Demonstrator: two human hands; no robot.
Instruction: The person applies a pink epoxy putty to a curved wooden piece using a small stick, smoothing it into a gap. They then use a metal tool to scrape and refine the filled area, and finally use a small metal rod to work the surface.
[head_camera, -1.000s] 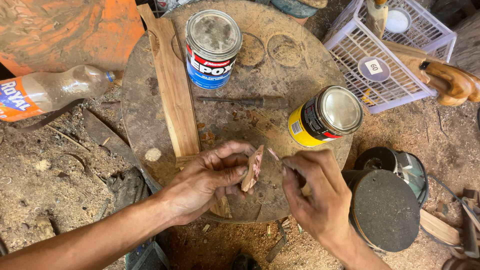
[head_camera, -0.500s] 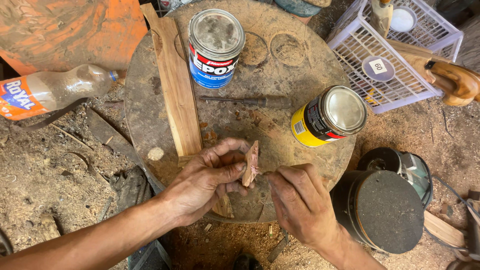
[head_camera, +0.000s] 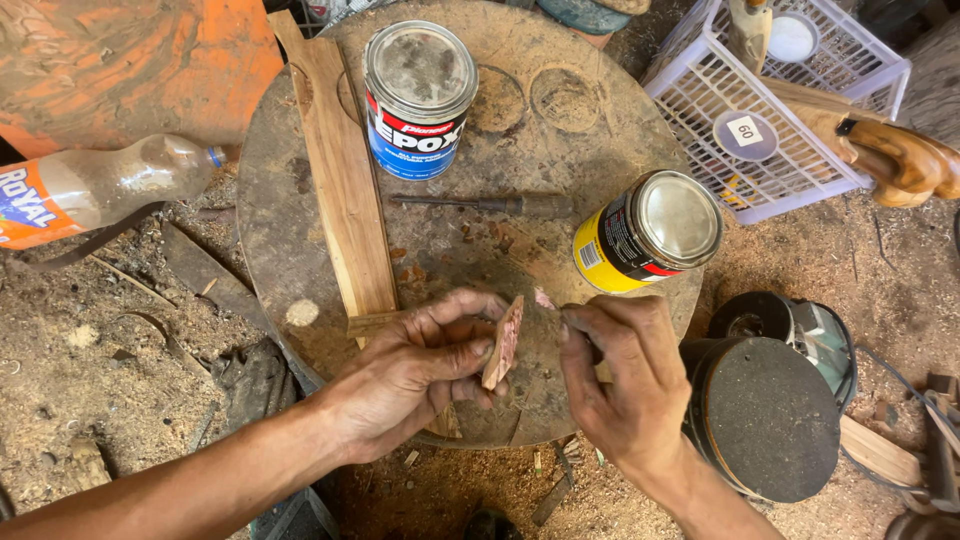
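Sawdust covers the ground around a round wooden worktop (head_camera: 300, 240), scarred and stained. At its near edge the left hand (head_camera: 415, 375) pinches a small flat wood piece (head_camera: 503, 342) on edge, thumb and fingers closed on its faces. The right hand (head_camera: 625, 385) has its fingers closed on a thin stick (head_camera: 552, 303) whose pale pink tip sits just beside the piece's top edge (what is on the tip I cannot tell). A steady pinch and short, light strokes would likely keep the spread even. Open room is tight: a yellow can (head_camera: 650, 232) stands just far-right of the right hand, a long wood strip (head_camera: 345, 190) runs along the left, a blue can (head_camera: 418, 95) sits far, and a screwdriver (head_camera: 480, 204) lies between.
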